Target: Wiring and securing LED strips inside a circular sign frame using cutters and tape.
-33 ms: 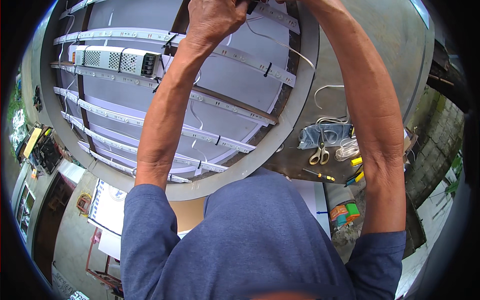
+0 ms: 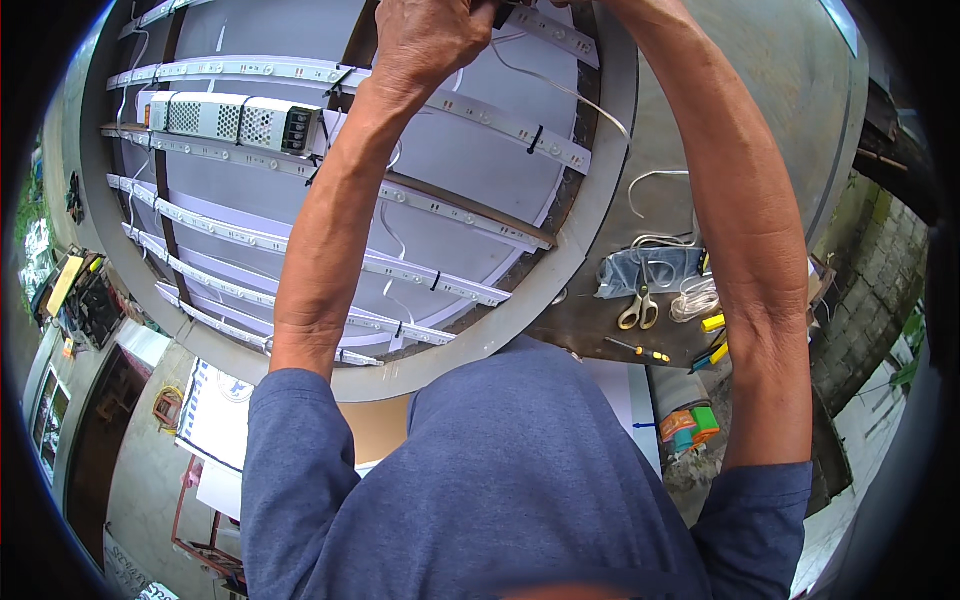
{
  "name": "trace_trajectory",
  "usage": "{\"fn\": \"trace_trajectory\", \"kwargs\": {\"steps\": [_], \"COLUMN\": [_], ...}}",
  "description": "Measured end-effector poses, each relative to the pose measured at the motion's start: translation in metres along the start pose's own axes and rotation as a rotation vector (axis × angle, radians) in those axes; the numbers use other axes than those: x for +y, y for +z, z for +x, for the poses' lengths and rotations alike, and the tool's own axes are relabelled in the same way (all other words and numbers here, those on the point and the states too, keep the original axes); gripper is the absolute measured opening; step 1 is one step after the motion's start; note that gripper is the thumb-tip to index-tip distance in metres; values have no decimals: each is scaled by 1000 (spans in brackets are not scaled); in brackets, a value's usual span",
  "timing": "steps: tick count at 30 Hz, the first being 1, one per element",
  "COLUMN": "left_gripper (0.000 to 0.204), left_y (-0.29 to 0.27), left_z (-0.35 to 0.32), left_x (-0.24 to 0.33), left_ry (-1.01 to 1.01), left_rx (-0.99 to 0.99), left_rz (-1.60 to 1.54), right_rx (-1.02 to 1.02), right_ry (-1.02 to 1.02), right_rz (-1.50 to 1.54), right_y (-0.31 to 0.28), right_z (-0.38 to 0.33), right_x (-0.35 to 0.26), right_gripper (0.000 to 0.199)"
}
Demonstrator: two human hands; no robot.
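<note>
Both arms reach up and away from the body to the 12 o'clock edge of the view, where the hands meet over the upper part of a big round sign frame (image 2: 600,250). The left hand (image 2: 425,38) is curled shut, knuckles toward the camera, and seems to pinch something at about its 2 o'clock, next to a small dark part at the very rim; what exactly it grips is hidden behind the fingers. The right hand is cut off by the top edge, only its forearm (image 2: 740,230) shows, so whether it is clenched or loose I cannot tell. A thin white wire (image 2: 560,88) leaves the spot between the hands and runs toward 4 o'clock, dropping over the frame's inner rim. Just under the hands lies an LED strip (image 2: 500,118), its long axis slanting from 10 o'clock to 4 o'clock across the white backing, fixed with a black tie; the sister strips lie parallel to it toward 7 o'clock. The left hand sits directly over this strip and nearer to the wire's start. A perforated metal power supply box (image 2: 235,120) lies well apart at 9 o'clock from the left hand. Scissors (image 2: 638,308) and a coil of white wire (image 2: 695,298) rest on the bench at 5 o'clock, near the right elbow.
</note>
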State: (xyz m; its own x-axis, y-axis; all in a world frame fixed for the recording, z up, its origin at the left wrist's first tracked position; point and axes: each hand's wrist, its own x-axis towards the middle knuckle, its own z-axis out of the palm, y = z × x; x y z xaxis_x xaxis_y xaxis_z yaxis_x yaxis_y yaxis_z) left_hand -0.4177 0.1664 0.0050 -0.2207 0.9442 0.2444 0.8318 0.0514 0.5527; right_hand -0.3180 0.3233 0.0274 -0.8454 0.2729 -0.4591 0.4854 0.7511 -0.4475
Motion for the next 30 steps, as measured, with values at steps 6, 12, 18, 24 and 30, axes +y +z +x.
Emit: {"fn": "trace_trajectory", "kwargs": {"steps": [6,12,18,24,30], "left_gripper": [11,14,17,20,26], "left_y": [-2,-11,-16,-24,-20], "left_z": [-2,3,12,20,19], "left_x": [1,3,-4,4,6], "left_ry": [-43,-64,-260,-413,-365], "left_rx": [-24,-89,-344,-480,-470], "left_rz": [-5,-6,-182,-181,-182], "right_rx": [-7,-25,-79,-47,43], "right_ry": [-28,5,-115,-145,-280], "right_rz": [-22,53,43,33,-31], "right_y": [0,-2,-3,-2,12], "right_z": [-3,-7,-6,-18,-16], "right_x": [-4,-4,1,-3,4], "right_gripper": [22,23,25,29,25]}}
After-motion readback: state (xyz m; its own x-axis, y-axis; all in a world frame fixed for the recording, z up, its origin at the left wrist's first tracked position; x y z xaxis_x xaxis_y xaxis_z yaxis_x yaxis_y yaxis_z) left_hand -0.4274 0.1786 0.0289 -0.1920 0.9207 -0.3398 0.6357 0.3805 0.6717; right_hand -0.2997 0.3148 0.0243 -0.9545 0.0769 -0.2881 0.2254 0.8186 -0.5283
